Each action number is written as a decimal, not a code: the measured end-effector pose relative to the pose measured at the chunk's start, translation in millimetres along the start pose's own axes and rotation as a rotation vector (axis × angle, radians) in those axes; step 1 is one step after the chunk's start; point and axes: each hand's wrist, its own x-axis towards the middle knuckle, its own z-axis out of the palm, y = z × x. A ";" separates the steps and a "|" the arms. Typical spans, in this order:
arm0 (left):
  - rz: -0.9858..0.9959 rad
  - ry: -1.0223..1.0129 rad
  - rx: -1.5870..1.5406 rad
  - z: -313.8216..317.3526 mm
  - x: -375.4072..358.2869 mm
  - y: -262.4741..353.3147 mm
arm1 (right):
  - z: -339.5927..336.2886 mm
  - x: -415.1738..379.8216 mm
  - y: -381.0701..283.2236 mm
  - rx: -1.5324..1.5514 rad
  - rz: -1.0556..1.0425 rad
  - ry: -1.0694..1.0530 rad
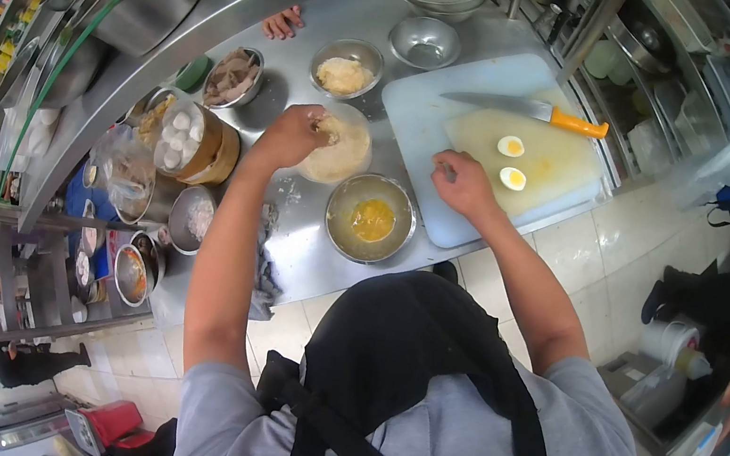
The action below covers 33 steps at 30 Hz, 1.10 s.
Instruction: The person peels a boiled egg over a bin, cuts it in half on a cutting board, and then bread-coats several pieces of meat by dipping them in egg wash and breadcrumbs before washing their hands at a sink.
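Note:
My left hand (295, 137) reaches into a round dish of pale crumbs or flour (338, 159). Its fingers are pinched together, and whatever they hold is hidden. Just below sits a steel bowl of beaten egg (372, 220). Over the left part of the blue cutting board (417, 107) is my right hand (465, 184), its fingers curled closed with the inside out of sight. Two halves of boiled egg (512, 162) lie on the board, yolks up, to the right of that hand. A knife with an orange handle (579, 124) rests along the board's far side.
Behind the dish stands a bowl of pale yellow mixture (344, 75). Raw meat strips (232, 77) fill another bowl, near a tub of white balls (180, 134). Steel bowls (424, 43) stand at the back. Another person's hand (283, 22) rests on the counter's far edge.

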 end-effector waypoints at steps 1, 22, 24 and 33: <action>-0.003 0.006 -0.003 -2.6 -2.9 -1.0 | 1.5 0.2 0.2 -0.001 -0.005 -0.005; -0.140 0.192 -0.734 -36.1 118.3 -16.8 | -2.1 -4.4 -5.3 0.018 0.005 0.030; -0.165 0.197 -0.567 -32.9 143.1 -40.9 | -8.5 -2.9 -14.4 -0.003 -0.006 -0.016; -0.130 0.495 -0.768 -19.6 -21.8 -20.3 | 47.8 116.2 -50.9 -0.225 -0.343 -0.278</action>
